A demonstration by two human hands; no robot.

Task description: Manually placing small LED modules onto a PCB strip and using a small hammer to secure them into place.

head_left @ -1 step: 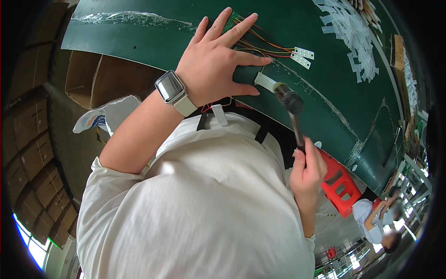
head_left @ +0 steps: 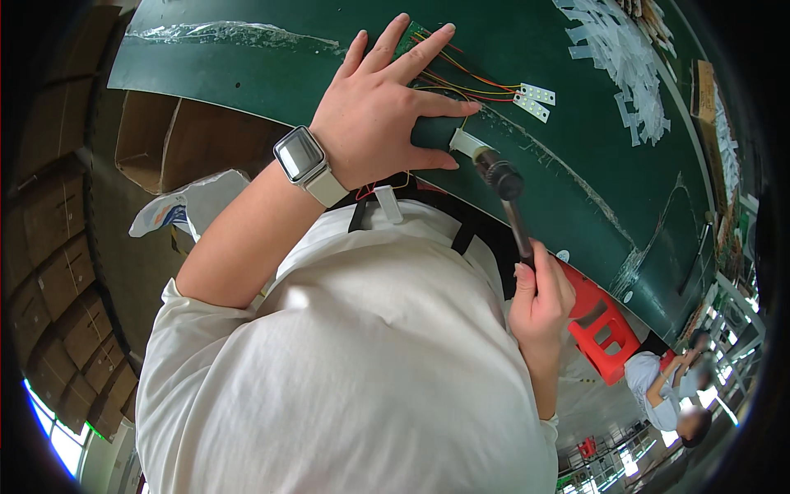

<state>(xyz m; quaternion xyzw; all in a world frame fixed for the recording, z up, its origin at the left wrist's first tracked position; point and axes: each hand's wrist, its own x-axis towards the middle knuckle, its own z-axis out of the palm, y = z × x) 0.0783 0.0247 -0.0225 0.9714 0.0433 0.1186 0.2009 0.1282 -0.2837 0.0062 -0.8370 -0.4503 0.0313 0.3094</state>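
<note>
My left hand (head_left: 374, 103) lies spread over the green table (head_left: 280, 62), fingers apart, covering part of a green circuit board (head_left: 405, 39) and its thin coloured wires (head_left: 473, 81). At the wires' ends are two small white perforated plates (head_left: 535, 100). Just off the left thumb and index finger sits a small white rectangular piece (head_left: 466, 142), with a yellow wire running to it. My right hand (head_left: 541, 298) grips the handle of a hammer (head_left: 502, 177). Its head hangs over the right end of the white piece and hides it; contact cannot be made out.
Another white piece (head_left: 388, 204) dangles on wires at the table's near edge. Translucent strips (head_left: 621, 66) are heaped at the far right. A cardboard box (head_left: 189, 136) stands below the left edge, a red stool (head_left: 605, 333) to the right. Another person (head_left: 658, 387) sits farther off.
The hammer has moved a little to the left, covering more of the white piece, and my right hand has shifted slightly with it. My left hand stays in place.
</note>
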